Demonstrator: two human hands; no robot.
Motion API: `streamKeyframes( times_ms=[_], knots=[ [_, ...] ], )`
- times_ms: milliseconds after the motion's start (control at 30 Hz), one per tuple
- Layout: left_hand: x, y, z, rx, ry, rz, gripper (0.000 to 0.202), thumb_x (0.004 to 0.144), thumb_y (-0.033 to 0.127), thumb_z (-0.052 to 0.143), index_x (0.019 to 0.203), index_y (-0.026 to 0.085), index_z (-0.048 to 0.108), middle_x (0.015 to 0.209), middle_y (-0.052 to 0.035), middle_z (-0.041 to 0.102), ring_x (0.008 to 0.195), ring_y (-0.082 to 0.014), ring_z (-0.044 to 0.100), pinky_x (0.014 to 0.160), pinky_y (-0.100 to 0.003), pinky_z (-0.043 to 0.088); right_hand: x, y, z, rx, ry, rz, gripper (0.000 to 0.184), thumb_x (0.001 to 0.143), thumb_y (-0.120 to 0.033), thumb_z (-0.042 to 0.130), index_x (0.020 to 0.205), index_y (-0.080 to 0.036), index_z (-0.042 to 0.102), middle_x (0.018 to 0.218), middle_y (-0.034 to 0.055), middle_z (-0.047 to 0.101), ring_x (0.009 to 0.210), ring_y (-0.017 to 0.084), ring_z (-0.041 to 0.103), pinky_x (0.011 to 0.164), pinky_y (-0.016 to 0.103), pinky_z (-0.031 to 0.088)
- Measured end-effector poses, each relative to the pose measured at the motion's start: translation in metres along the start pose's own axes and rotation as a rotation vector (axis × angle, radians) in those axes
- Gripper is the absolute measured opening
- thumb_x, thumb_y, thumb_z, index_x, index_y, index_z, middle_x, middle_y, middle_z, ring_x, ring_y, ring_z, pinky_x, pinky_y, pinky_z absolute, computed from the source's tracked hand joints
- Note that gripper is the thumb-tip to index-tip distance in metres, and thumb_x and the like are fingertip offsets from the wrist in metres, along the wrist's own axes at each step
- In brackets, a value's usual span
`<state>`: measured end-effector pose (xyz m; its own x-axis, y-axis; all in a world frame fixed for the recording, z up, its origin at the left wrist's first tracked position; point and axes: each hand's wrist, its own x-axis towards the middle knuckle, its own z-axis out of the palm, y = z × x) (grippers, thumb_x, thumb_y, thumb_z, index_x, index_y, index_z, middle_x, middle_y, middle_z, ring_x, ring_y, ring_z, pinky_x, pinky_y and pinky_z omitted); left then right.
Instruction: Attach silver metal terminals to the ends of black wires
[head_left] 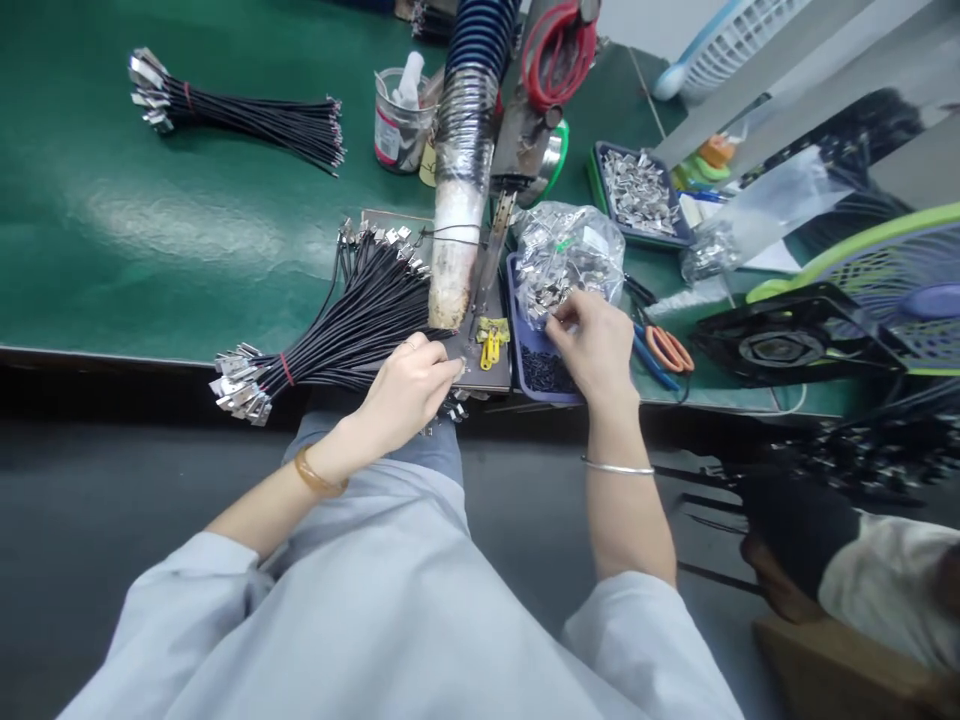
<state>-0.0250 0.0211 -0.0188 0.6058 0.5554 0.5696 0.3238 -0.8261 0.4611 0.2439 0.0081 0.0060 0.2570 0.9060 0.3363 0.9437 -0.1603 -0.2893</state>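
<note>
My left hand [411, 385] is closed in a pinch at the near end of a bundle of black wires [352, 320] tipped with metal clips, beside a small work plate with a yellow clip [491, 345]. My right hand [592, 340] is pinched over a blue tray [525, 345], its fingertips at a clear bag of small metal terminals [566, 255]. What the right fingers hold is too small to name.
A second bundle of black wires [240, 115] lies far left on the green mat. A ribbed hose [469, 130] hangs down at the centre, beside a jar [397, 125]. Another tray of metal parts [637, 190], orange-handled scissors [664, 350] and a fan [885, 290] sit right. Another person [847, 570] sits at lower right.
</note>
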Motion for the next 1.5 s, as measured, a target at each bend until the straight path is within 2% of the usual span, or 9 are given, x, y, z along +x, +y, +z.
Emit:
streamKeyframes(
  times_ms=[167,267,333,433,733,1000,1167,1333,1500],
  knots=[
    [0.006,0.007,-0.005,-0.336,-0.005,-0.153,0.016,0.089,0.015,0.058,0.085,0.014,0.073,0.069,-0.0015,0.067,0.057,-0.0097,0.054,0.059,-0.021,0.043,-0.03,-0.013,-0.015,0.298,0.275,-0.023,0.02,0.073,-0.02,0.065,0.064,-0.024,0.048,0.069,-0.0019,0.061,0.06,0.015,0.057,0.057,0.029,0.047],
    [0.01,0.011,-0.01,-0.54,-0.005,-0.366,0.013,0.082,0.014,0.06,0.072,0.013,0.069,0.061,0.0008,0.063,0.053,-0.0079,0.051,0.053,-0.019,0.039,-0.057,-0.042,-0.021,0.644,0.23,0.099,0.02,0.077,-0.024,0.072,0.068,-0.021,0.054,0.078,-0.0022,0.067,0.049,0.009,0.057,0.047,0.025,0.048],
    [0.013,0.013,-0.014,-0.673,-0.016,-0.488,0.013,0.08,0.016,0.06,0.07,0.012,0.067,0.059,0.0006,0.062,0.054,-0.0079,0.052,0.052,-0.018,0.039,-0.074,-0.065,-0.02,0.775,0.197,0.105,0.021,0.079,-0.024,0.074,0.069,-0.021,0.056,0.08,-0.0015,0.069,0.058,0.012,0.067,0.056,0.026,0.057],
    [0.016,0.014,-0.019,-0.811,-0.029,-0.572,0.012,0.078,0.021,0.064,0.071,0.011,0.068,0.063,-0.0004,0.064,0.056,-0.0082,0.054,0.054,-0.018,0.042,-0.09,-0.09,-0.011,0.786,0.24,0.053,0.013,0.084,-0.026,0.075,0.075,-0.02,0.067,0.085,0.0018,0.072,0.077,0.016,0.073,0.067,0.03,0.062],
    [0.013,0.013,-0.02,-0.798,-0.105,-0.533,0.017,0.082,0.025,0.066,0.073,0.012,0.072,0.065,-0.0009,0.066,0.057,-0.0085,0.054,0.054,-0.019,0.04,-0.089,-0.098,0.01,0.886,0.069,0.037,0.006,0.085,-0.023,0.071,0.079,-0.021,0.072,0.092,0.0045,0.076,0.084,0.018,0.075,0.07,0.03,0.063],
    [0.015,0.014,-0.016,-0.829,-0.061,-0.577,0.015,0.084,0.022,0.062,0.075,0.011,0.068,0.059,0.0014,0.058,0.053,-0.007,0.047,0.05,-0.018,0.037,-0.1,-0.105,0.017,0.596,0.385,-0.161,0.015,0.086,-0.011,0.07,0.091,-0.025,0.073,0.098,0.003,0.077,0.092,0.019,0.075,0.085,0.038,0.063],
    [0.016,0.014,-0.016,-0.877,-0.084,-0.597,0.015,0.078,0.022,0.066,0.072,0.011,0.073,0.064,-0.0021,0.066,0.055,-0.0086,0.052,0.052,-0.019,0.04,-0.101,-0.101,0.016,0.791,0.43,-0.072,0.012,0.093,-0.015,0.062,0.094,-0.025,0.069,0.097,0.0027,0.076,0.089,0.02,0.076,0.078,0.039,0.065],
    [0.016,0.014,-0.014,-0.835,-0.11,-0.615,0.011,0.07,0.017,0.063,0.066,0.011,0.071,0.055,0.0018,0.055,0.051,-0.0061,0.042,0.048,-0.018,0.032,-0.099,-0.102,0.014,0.823,0.319,-0.065,0.01,0.091,-0.013,0.066,0.088,-0.023,0.067,0.095,0.0012,0.076,0.085,0.017,0.076,0.076,0.034,0.064],
    [0.016,0.017,-0.011,-0.858,-0.05,-0.65,0.011,0.07,0.017,0.058,0.065,0.012,0.066,0.059,0.0018,0.055,0.053,-0.0059,0.044,0.049,-0.017,0.034,-0.099,-0.101,0.016,0.674,0.517,-0.222,0.017,0.085,-0.008,0.072,0.092,-0.022,0.069,0.094,0.0011,0.077,0.086,0.016,0.076,0.075,0.031,0.064]
  ],
)
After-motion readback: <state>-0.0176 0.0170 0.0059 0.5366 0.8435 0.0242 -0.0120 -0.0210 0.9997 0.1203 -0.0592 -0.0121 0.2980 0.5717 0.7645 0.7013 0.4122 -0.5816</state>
